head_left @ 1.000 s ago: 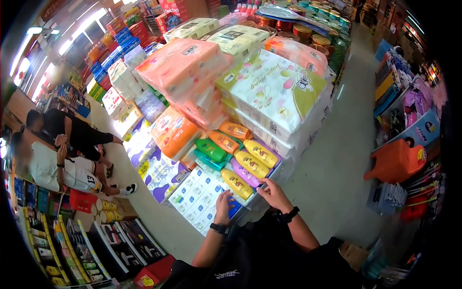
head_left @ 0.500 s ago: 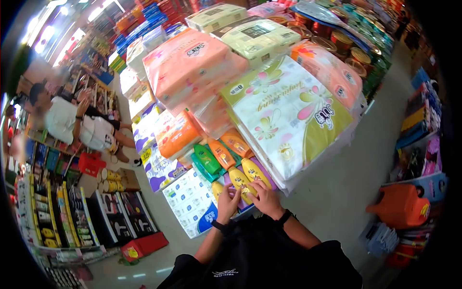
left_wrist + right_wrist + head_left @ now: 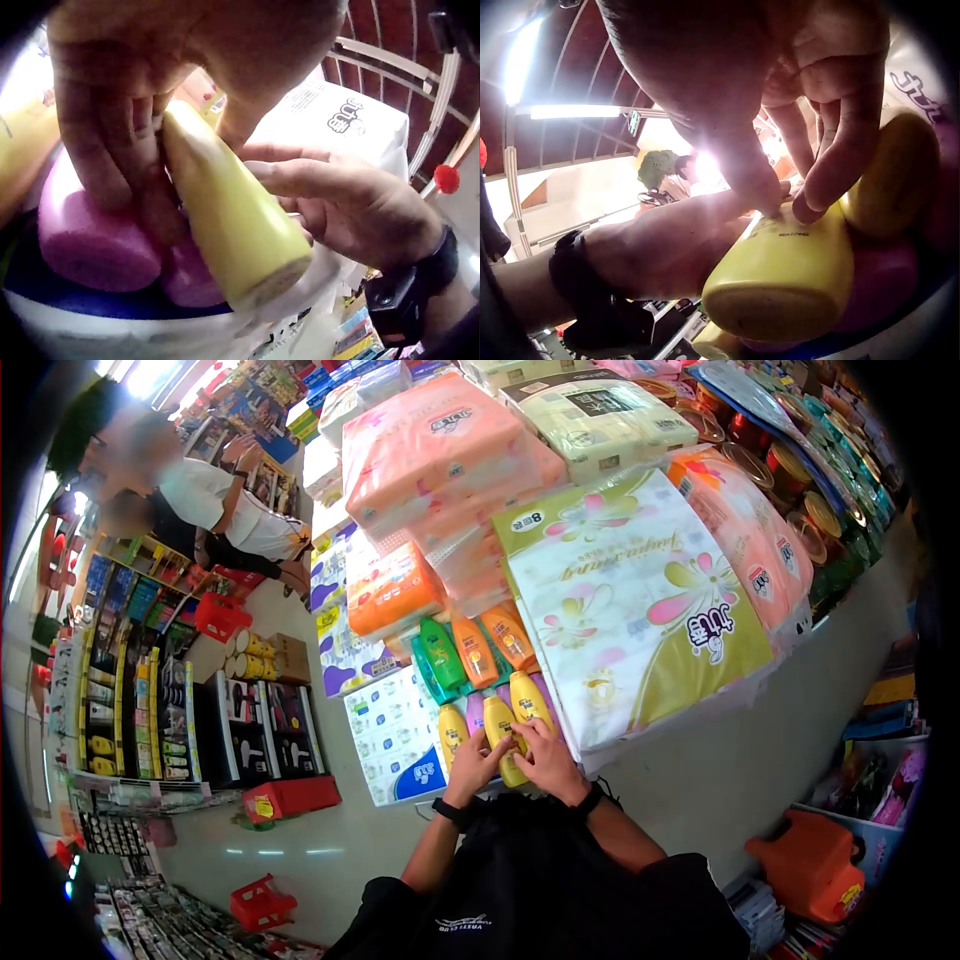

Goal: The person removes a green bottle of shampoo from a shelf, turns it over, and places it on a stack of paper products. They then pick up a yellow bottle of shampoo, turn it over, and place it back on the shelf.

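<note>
A yellow shampoo-type bottle lies tilted over the others at the front of a group of bottles. My left hand holds it from the left, its fingers reaching down beside purple bottles in the left wrist view. From the other side, my right hand pinches the same bottle between thumb and fingers, as the right wrist view shows. Yellow bottles lie on either side of it. Behind are a green bottle and orange bottles.
A large white-and-green tissue pack borders the bottles on the right. Pink tissue packs rise behind, with a white-and-blue pack at left. Further left are store shelves and people; an orange plastic container stands at lower right.
Both hands came together from the front edge of the bottles onto the middle yellow bottle and took hold of it. It has shifted toward me. The head view has turned and moved closer.
</note>
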`<state>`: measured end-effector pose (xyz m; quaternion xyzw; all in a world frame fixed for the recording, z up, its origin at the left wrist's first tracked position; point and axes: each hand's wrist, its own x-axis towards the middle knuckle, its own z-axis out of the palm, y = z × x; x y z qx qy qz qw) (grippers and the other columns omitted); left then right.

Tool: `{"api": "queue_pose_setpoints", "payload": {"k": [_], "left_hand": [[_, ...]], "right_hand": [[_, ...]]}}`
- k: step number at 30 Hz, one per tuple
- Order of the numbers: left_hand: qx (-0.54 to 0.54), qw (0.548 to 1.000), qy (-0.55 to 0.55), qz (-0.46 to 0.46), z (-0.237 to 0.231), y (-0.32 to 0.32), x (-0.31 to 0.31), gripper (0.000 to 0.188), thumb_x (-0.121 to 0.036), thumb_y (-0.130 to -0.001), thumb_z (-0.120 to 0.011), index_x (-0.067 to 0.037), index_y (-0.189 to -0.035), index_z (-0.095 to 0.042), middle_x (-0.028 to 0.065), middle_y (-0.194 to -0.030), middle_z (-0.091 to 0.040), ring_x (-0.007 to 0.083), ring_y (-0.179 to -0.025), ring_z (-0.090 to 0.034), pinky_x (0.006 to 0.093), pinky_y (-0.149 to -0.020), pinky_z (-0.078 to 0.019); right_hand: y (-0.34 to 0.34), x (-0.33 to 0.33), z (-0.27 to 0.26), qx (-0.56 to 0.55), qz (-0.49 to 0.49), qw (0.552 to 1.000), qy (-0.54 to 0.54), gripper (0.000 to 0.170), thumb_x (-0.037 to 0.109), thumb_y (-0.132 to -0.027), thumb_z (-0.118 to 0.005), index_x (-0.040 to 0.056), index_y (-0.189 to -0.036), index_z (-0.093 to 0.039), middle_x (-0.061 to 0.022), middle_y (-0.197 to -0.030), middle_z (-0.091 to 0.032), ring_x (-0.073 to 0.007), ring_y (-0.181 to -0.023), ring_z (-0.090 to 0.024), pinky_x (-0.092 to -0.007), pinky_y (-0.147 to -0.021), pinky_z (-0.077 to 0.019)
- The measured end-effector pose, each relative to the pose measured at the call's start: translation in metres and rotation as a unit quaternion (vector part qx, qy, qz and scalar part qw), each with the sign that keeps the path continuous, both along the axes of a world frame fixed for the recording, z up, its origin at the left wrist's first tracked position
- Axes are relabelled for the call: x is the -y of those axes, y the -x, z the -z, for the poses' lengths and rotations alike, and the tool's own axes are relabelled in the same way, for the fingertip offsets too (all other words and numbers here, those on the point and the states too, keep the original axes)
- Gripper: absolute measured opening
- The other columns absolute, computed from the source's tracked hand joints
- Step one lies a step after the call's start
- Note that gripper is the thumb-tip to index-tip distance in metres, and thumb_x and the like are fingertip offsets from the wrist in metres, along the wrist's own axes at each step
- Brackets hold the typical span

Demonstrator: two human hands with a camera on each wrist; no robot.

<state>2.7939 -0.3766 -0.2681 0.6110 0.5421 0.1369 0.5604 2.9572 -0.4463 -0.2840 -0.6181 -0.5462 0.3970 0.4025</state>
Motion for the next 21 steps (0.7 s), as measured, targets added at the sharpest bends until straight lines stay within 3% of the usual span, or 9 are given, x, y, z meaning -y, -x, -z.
{"api": "queue_pose_setpoints", "payload": {"k": [3, 6, 7, 10, 11, 14, 18, 19, 21], "left_hand": [[0.066, 0.996, 0.021, -0.050, 0.005, 0.005, 0.010, 0.036, -0.025, -0.100, -0.067, 0.001, -0.124, -0.060, 0.0102, -0.104, -0.073, 0.0143, -0.089, -0.071, 0.0284, -0.076, -0.0561], [0.226, 0.971, 0.054, -0.064, 0.000, 0.016, 0.019, 0.032, -0.019, -0.101, -0.065, 0.000, -0.126, -0.057, 0.0070, -0.109, -0.070, 0.0124, -0.098, -0.068, 0.0275, -0.083, -0.0551], [0.226, 0.970, 0.070, -0.052, -0.005, 0.021, 0.022, 0.032, -0.014, -0.102, -0.062, 0.001, -0.129, -0.055, 0.0065, -0.113, -0.069, 0.0120, -0.104, -0.066, 0.0280, -0.090, -0.0533], [0.225, 0.974, 0.024, -0.005, -0.023, 0.030, 0.043, 0.034, -0.011, -0.102, -0.061, 0.003, -0.132, -0.053, 0.0077, -0.115, -0.068, 0.0133, -0.104, -0.066, 0.0289, -0.092, -0.0529], [0.221, 0.974, 0.044, 0.011, -0.027, 0.035, 0.050, 0.037, -0.010, -0.102, -0.061, 0.004, -0.135, -0.051, 0.0084, -0.117, -0.067, 0.0142, -0.106, -0.066, 0.0294, -0.094, -0.0524], [0.288, 0.952, 0.102, 0.019, -0.032, 0.045, 0.082, 0.038, -0.009, -0.101, -0.062, 0.004, -0.135, -0.050, 0.0087, -0.118, -0.067, 0.0147, -0.108, -0.066, 0.0296, -0.096, -0.0517], [0.259, 0.934, 0.201, 0.140, -0.015, 0.067, 0.118, 0.037, -0.024, -0.103, -0.062, 0.003, -0.127, -0.056, 0.0075, -0.097, -0.070, 0.0139, -0.081, -0.068, 0.0276, -0.074, -0.0547], [0.239, 0.937, 0.196, 0.163, -0.010, 0.071, 0.129, 0.039, -0.033, -0.103, -0.061, 0.002, -0.119, -0.061, 0.0050, -0.083, -0.066, 0.0124, -0.068, -0.063, 0.0260, -0.062, -0.0508], [0.260, 0.923, 0.214, 0.185, -0.006, 0.074, 0.146, 0.040, -0.035, -0.102, -0.062, 0.003, -0.114, -0.064, 0.0037, -0.080, -0.064, 0.0116, -0.067, -0.061, 0.0251, -0.062, -0.0498]], "right_hand": [[0.002, 0.001, -0.003, -0.006, 0.040, 0.998, -0.052, 0.055, 0.014, -0.086, -0.072, -0.0007, -0.135, -0.055, -0.0211, -0.123, -0.059, -0.0386, -0.113, -0.061, -0.0451, -0.096, -0.0497], [-0.007, 0.008, -0.010, -0.086, -0.029, 0.996, 0.011, 0.062, 0.017, -0.085, -0.076, -0.0017, -0.138, -0.051, -0.0205, -0.121, -0.063, -0.0358, -0.109, -0.065, -0.0398, -0.097, -0.0509], [-0.014, 0.008, -0.017, -0.144, -0.101, 0.976, 0.129, 0.061, 0.019, -0.088, -0.076, -0.0019, -0.139, -0.049, -0.0165, -0.118, -0.067, -0.0279, -0.104, -0.068, -0.0356, -0.093, -0.0527], [-0.005, 0.027, -0.012, -0.314, -0.124, 0.941, 0.028, 0.054, 0.016, -0.093, -0.071, -0.0015, -0.139, -0.048, -0.0110, -0.116, -0.068, -0.0195, -0.095, -0.069, -0.0331, -0.085, -0.0547], [-0.013, 0.038, -0.016, -0.319, -0.159, 0.933, 0.059, 0.052, 0.010, -0.098, -0.065, 0.0003, -0.144, -0.043, -0.0084, -0.119, -0.066, -0.0164, -0.107, -0.066, -0.0308, -0.092, -0.0532], [-0.024, 0.060, -0.019, -0.383, -0.209, 0.889, 0.137, 0.049, 0.012, -0.096, -0.067, -0.0003, -0.139, -0.047, -0.0089, -0.116, -0.067, -0.0145, -0.093, -0.066, -0.0286, -0.078, -0.0533], [-0.024, 0.098, -0.018, -0.426, -0.250, 0.853, 0.170, 0.059, 0.013, -0.096, -0.067, 0.0025, -0.148, -0.041, -0.0076, -0.126, -0.064, -0.0145, -0.106, -0.063, -0.0284, -0.082, -0.0521], [-0.025, 0.107, -0.010, -0.425, -0.268, 0.843, 0.191, 0.066, 0.014, -0.094, -0.070, 0.0031, -0.150, -0.038, -0.0075, -0.132, -0.060, -0.0163, -0.116, -0.060, -0.0314, -0.092, -0.0511], [-0.021, 0.126, -0.010, -0.443, -0.277, 0.833, 0.182, 0.069, 0.015, -0.092, -0.072, 0.0027, -0.151, -0.037, -0.0084, -0.136, -0.059, -0.0178, -0.121, -0.058, -0.0347, -0.101, -0.0476]]}}
